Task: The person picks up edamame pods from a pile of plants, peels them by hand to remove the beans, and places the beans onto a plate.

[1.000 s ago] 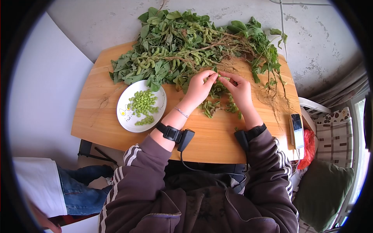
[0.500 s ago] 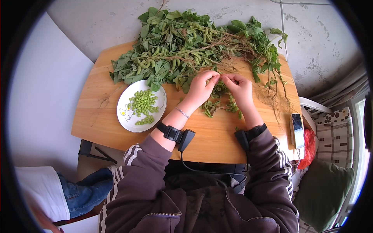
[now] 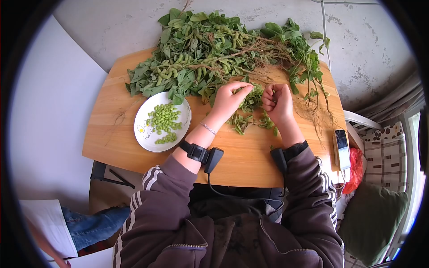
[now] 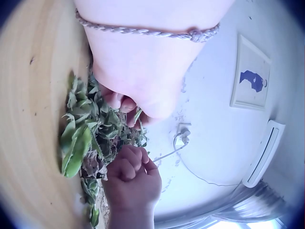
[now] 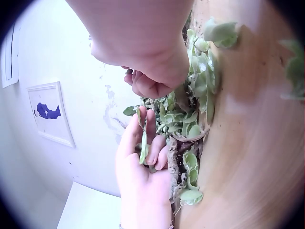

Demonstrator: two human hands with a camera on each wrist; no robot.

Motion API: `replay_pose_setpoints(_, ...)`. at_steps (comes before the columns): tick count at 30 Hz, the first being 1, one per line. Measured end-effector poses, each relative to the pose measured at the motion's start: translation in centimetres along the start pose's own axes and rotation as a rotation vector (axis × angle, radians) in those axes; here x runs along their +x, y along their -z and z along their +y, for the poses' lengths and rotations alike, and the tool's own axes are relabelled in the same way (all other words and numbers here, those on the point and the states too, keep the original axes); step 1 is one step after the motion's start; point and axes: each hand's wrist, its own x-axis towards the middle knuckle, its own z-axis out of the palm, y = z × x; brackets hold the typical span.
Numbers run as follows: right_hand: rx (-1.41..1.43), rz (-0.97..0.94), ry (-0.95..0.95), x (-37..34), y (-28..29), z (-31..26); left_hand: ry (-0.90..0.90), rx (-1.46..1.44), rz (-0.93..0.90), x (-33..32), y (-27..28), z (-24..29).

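My left hand [image 3: 229,99] holds a slit green soybean pod [image 5: 144,145] between thumb and fingers, above a heap of pod shells [image 5: 205,71]. To its right, my right hand [image 3: 279,102] is raised apart from it with the fingers curled in. A small dark green bit [image 5: 128,71] shows at the right fingertips in the right wrist view; the rest of that palm is hidden. A white plate [image 3: 142,109] stands left of my left wrist. Shelled green soybeans [image 3: 166,118] lie on it.
A large pile of uprooted soybean plants [image 3: 201,49] covers the back of the wooden table [image 3: 111,129]. Thin roots [image 3: 315,116] trail down its right side. A phone [image 3: 342,147] lies at the right edge. Another person's jeans [image 3: 96,228] show at lower left.
My hands were together at the fingertips and are now apart. The right hand has moved right and its fingers have curled in. The person at lower left has shifted.
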Motion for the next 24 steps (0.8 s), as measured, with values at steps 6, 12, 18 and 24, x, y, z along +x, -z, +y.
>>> replay_pose_setpoints(6,-0.274,0.117,0.061,-0.3,-1.5,0.5,-0.008,-0.037,-0.04,0.5,0.0,-0.8)
replay_pose_setpoints(12,-0.403,-0.021,0.069,-0.7,-1.4,0.4,0.41,-0.621,-0.241,0.4,1.0,1.3)
replay_pose_setpoints(18,-0.963,-0.055,0.271,-1.1,-2.5,1.5,0.45,-0.616,-0.367,0.1,0.6,1.6)
replay_pose_setpoints(24,-0.977,-0.022,0.237,-1.1,-2.4,1.1,0.455,-0.597,-0.375,0.3,0.7,1.4)
